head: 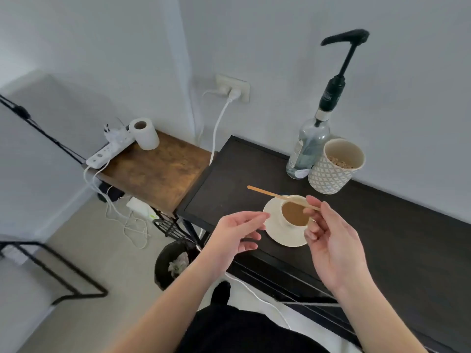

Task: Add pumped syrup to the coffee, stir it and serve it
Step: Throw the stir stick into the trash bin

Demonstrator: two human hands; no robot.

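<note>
A cream cup of milky coffee stands on a cream saucer near the left end of the dark table. My right hand pinches a thin wooden stir stick that lies level above the cup and points left. My left hand hovers just left of the saucer with relaxed fingers, holding nothing. Behind the cup, a glass syrup bottle with a tall black pump stands against the wall.
A patterned paper cup holding more sticks stands right of the bottle. A brown side table at left carries a paper roll and a power strip. A black bin sits on the floor below, with white cables around.
</note>
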